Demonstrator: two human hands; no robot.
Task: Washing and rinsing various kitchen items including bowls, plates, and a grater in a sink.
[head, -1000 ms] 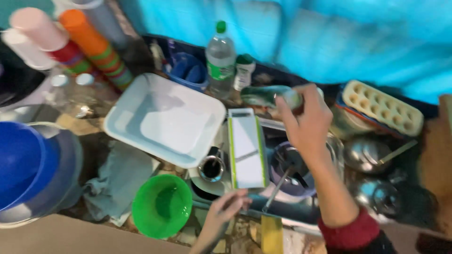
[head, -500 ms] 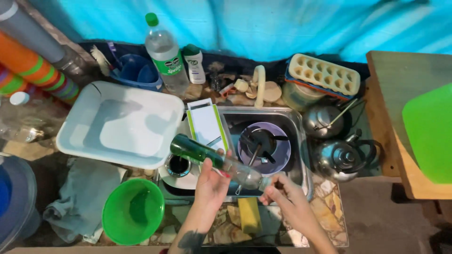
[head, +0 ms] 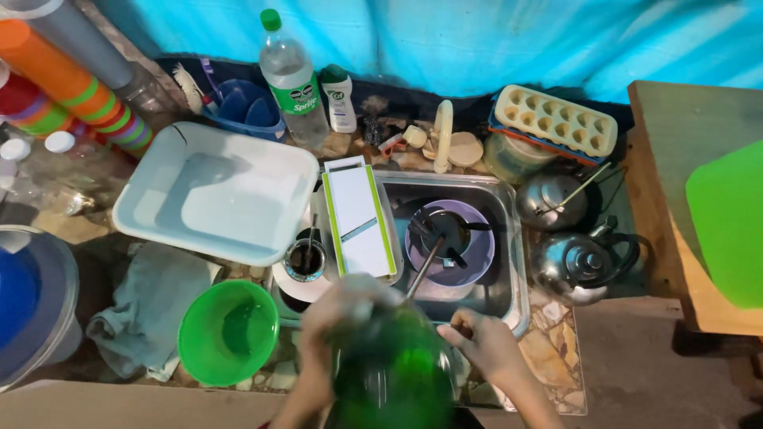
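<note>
My left hand, blurred, is wrapped around the upper part of a dark green glass bottle held low at the bottom centre, over the front edge of the steel sink. My right hand sits with curled fingers against the bottle's right side; whether it holds anything is hidden. In the sink lie purple plates with a dark pan and a thin metal utensil leaning toward my hands. A white slicer board with green edges rests on the sink's left rim.
Left of the sink are a white basin, a mug, a green bowl, a grey cloth and a blue tub. Behind stand a clear bottle and stacked cups. Two kettles and an egg tray sit right.
The green bottle went from my right hand, up by the far counter, to my left hand and came down close to me. My right hand dropped to the sink's front edge.
</note>
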